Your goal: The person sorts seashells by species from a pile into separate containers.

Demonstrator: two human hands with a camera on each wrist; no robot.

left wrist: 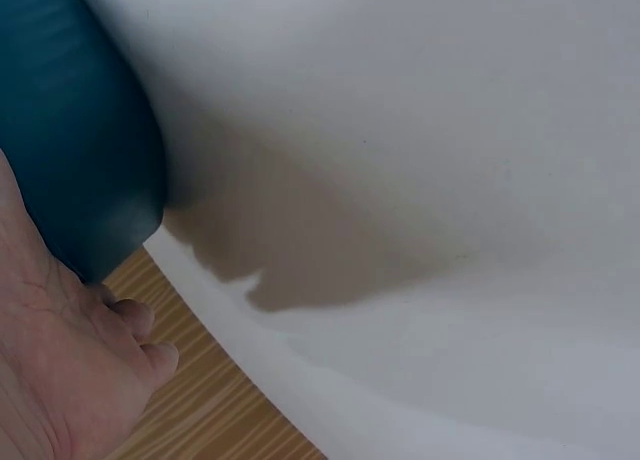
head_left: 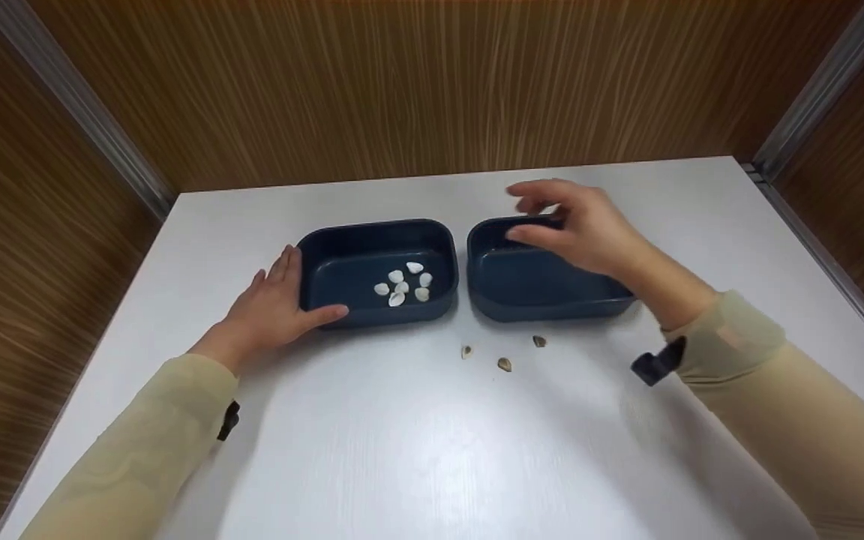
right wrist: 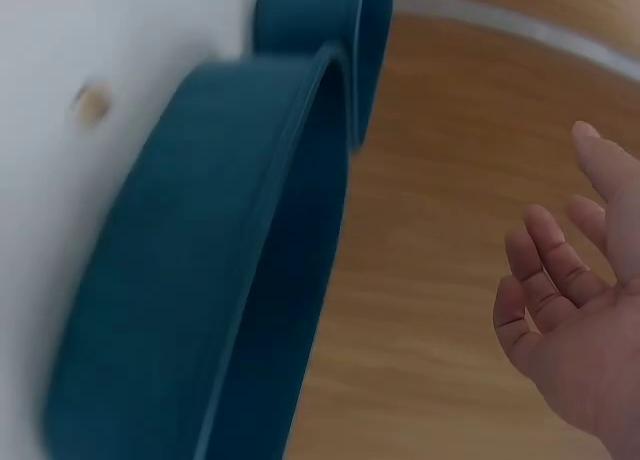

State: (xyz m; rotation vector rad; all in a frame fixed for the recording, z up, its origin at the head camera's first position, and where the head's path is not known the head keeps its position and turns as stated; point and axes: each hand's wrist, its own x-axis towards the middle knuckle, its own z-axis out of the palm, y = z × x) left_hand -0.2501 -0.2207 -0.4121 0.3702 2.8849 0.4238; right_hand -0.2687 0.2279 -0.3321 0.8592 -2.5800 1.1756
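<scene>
Along the left wall of the left dark blue bin (head_left: 372, 319) rests my left hand (head_left: 271, 307), fingers extended and thumb at the front rim. Several small white shell-like pieces (head_left: 396, 298) lie in that bin, mostly toward its right side. My right hand (head_left: 578, 229) hovers over the right dark blue bin (head_left: 544, 310), its fingers loosely bent and thumb apart. In the right wrist view, no object shows in the right hand (right wrist: 570, 320). Part of the right bin is hidden behind this hand. The left wrist view shows the left hand (left wrist: 75, 360) against the bin's outer wall (left wrist: 85, 130).
On the white table (head_left: 402, 435), in front of the right bin, lie a pale shell-like piece (head_left: 466, 351) and two brownish ones, a nearer one (head_left: 505, 364) and a farther one (head_left: 539, 341). Wood-patterned panels (head_left: 432, 90) stand behind and at both sides. A narrow gap separates the bins.
</scene>
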